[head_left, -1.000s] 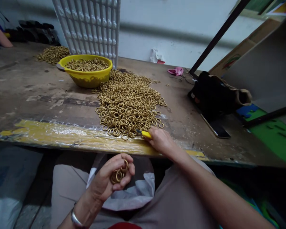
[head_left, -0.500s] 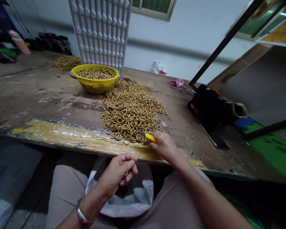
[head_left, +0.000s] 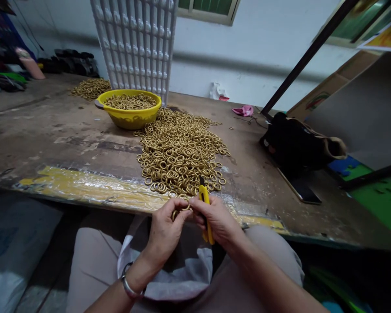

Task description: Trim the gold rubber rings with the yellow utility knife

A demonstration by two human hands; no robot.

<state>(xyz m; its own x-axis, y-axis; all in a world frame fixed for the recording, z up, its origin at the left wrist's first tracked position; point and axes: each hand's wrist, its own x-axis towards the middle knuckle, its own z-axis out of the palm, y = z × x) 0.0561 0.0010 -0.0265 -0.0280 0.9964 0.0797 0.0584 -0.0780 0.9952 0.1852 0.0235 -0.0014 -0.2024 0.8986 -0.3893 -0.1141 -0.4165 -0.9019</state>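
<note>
My left hand [head_left: 167, 224] is closed on several brass-coloured rings [head_left: 184, 203] at the table's front edge. Close beside it, my right hand [head_left: 217, 217] grips a yellow utility knife [head_left: 205, 208], its dark tip pointing away from me. The right fingertips meet the rings at the left fingertips; whether they also pinch one I cannot tell. Just beyond both hands spreads a big pile of the same rings [head_left: 182, 152]. Below them, between my knees, a bag-lined container [head_left: 179, 282] stands with its white lining folded over the rim.
A yellow basin [head_left: 132, 119] full of rings stands behind the pile, before a grey ribbed panel [head_left: 137, 43]. A smaller ring heap [head_left: 91, 88] lies at the back left. To the right are a phone [head_left: 301, 189], a black bag-like item [head_left: 293, 143] and a pink cloth [head_left: 243, 111].
My right hand has come back from the pile toward my left hand, with the knife now pointing away. My left hand has risen to the table edge, and the two hands meet.
</note>
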